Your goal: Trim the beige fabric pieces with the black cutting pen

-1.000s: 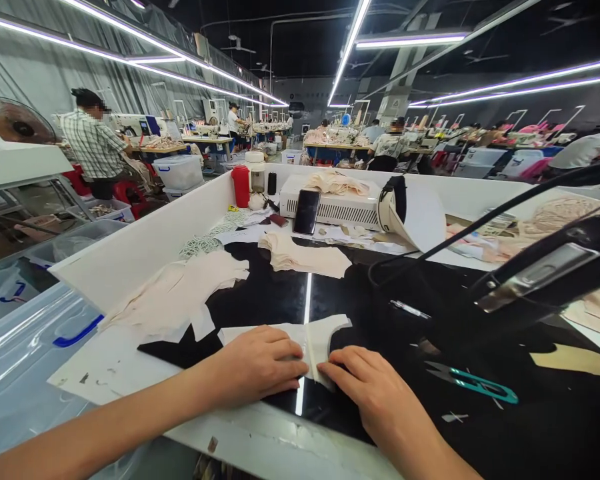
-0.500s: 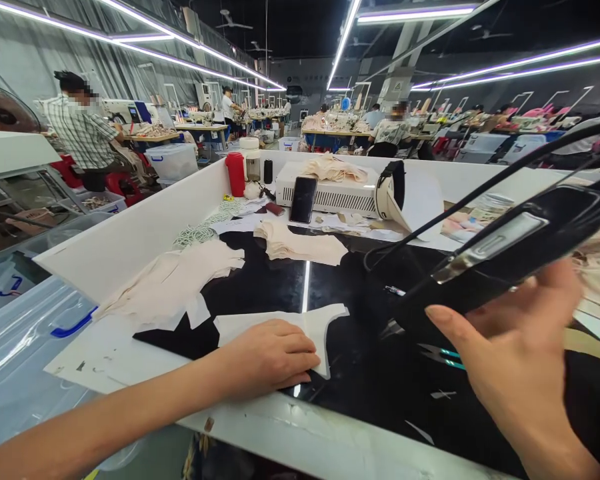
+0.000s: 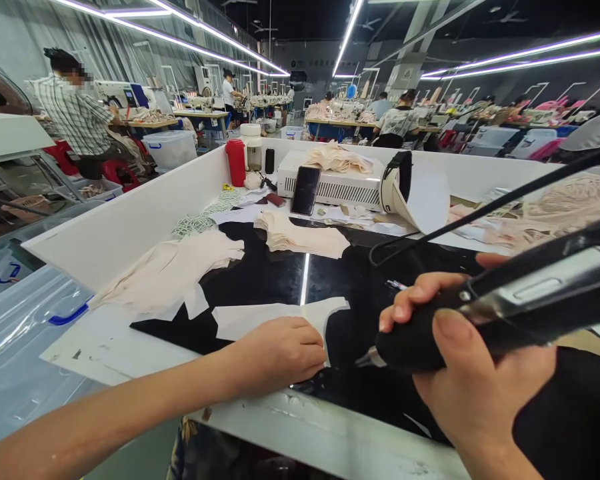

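Note:
My left hand [image 3: 279, 350] lies flat on a white cut fabric piece [image 3: 260, 318] on the black worktop [image 3: 280, 273], pressing its near right part down. My right hand [image 3: 473, 373] grips a black hand-held tool [image 3: 505, 303] with a metal plate on its side and a cable running off to the upper right. The tool's metal tip points left, just right of the fabric piece and close above the worktop. The near edge of the piece is hidden under my left hand.
A pile of cream fabric pieces [image 3: 170, 273] lies at the left, another stack [image 3: 300, 240] farther back. A white machine [image 3: 330, 187] with a phone [image 3: 306, 190] leaning on it, a red bottle [image 3: 237, 162] and a white roll [image 3: 415, 193] stand behind. Other people sit at distant tables.
My right hand left the fabric piece, reached to the black tool and closed round it, bringing its tip down beside the fabric. My left hand stayed on the piece.

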